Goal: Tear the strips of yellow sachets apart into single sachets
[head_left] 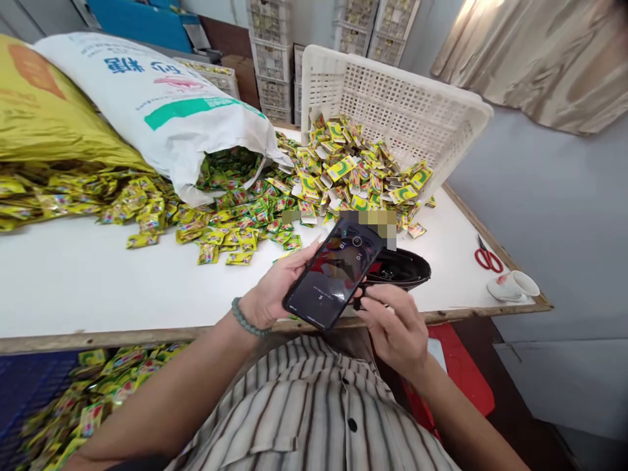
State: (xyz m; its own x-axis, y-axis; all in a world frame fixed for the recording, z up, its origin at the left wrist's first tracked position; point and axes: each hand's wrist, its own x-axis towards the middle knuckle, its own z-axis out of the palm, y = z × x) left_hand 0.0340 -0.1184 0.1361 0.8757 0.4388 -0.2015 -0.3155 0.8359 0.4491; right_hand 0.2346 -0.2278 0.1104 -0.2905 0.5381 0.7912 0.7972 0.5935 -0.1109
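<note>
My left hand (pixel 272 291), with a green bead bracelet (pixel 246 320) on its wrist, is wrapped around a black smartphone (pixel 331 271). The phone is tilted, and its lit screen faces up with some digits on it. Close to the phone's lower right edge is my right hand (pixel 397 327), its fingers loosely bent and slightly apart. A small dark piece lies by its fingertips; whether they touch it I cannot tell. Behind the phone an open black bag (pixel 405 267) lies on the white table (pixel 122 288), partly hidden.
Small yellow boxes (pixel 343 170) spill from a tipped white plastic basket (pixel 392 98). A white sack (pixel 161 111) and a yellow sack (pixel 49 118) lie left, with green and yellow packets (pixel 230 235) before them. Red-handled scissors (pixel 488 258) and a white cup (pixel 513 286) stand right.
</note>
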